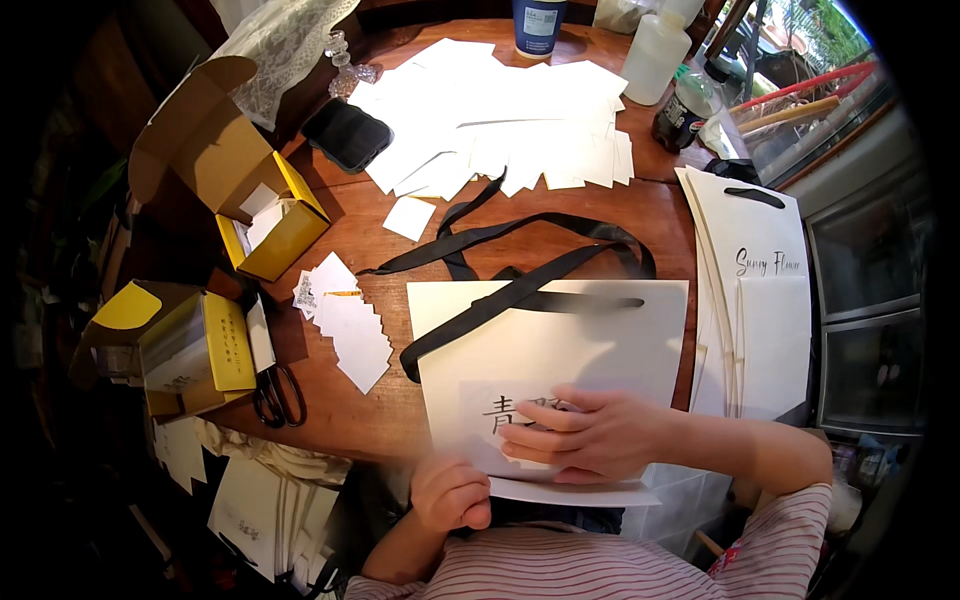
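Bag (560,340) flat, handles (520,260) pointing away.

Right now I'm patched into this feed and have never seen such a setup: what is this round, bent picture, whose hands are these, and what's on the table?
It is one view from a wide fisheye camera worn on a person's head, looking down, so straight edges bend. The two bare hands are the wearer's own. The right hand presses flat on a white paper gift bag with black ribbon handles; the left hand is a closed fist at its near edge. On the round wooden table lie a heap of white cards, open yellow cardboard boxes, black scissors and more flat white bags.
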Available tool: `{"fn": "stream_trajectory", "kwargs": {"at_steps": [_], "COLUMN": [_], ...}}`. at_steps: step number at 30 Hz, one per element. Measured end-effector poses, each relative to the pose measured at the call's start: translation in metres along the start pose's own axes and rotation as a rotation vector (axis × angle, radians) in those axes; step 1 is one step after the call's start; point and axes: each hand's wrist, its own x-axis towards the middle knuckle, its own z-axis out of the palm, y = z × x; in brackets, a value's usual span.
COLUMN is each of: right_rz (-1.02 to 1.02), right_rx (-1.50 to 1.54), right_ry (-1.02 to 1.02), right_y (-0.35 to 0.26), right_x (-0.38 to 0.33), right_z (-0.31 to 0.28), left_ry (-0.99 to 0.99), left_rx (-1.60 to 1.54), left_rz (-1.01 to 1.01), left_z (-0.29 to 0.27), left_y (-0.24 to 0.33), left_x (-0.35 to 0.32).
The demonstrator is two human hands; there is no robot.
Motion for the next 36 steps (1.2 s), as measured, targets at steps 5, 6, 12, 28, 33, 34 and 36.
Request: {"fn": "stream_trajectory", "kwargs": {"at_steps": [5, 6, 12, 28, 33, 34, 36], "right_rz": [0.258, 0.284, 0.416, 0.027, -0.061, -0.078, -0.108], "right_rx": [-0.047, -0.061, -0.03, -0.067, -0.062, -0.067, -0.053], "right_ry": [0.224, 0.243, 0.283, 0.507, 0.379, 0.385, 0.38], "right_y": [0.011, 0.012, 0.014, 0.023, 0.03, 0.031, 0.032], "right_x": [0.022, 0.023, 0.026, 0.038, 0.039, 0.041, 0.046], "right_z": [0.006, 0.005, 0.004, 0.016, 0.01, 0.009, 0.011], "left_ry": [-0.004, 0.013, 0.059, 0.044, 0.089, 0.075, 0.062], "left_rx": [-0.042, -0.036, -0.037, -0.044, -0.097, -0.101, -0.122], "left_rz": [-0.034, -0.038, -0.016, 0.031, 0.026, 0.023, 0.005], "left_z": [-0.002, -0.001, 0.002, 0.0, 0.004, 0.004, 0.002], "left_y": [0.001, 0.001, -0.001, 0.001, 0.001, 0.001, 0.002], "left_x": [0.003, 0.003, 0.003, 0.003, 0.0, 0.0, -0.002]}}
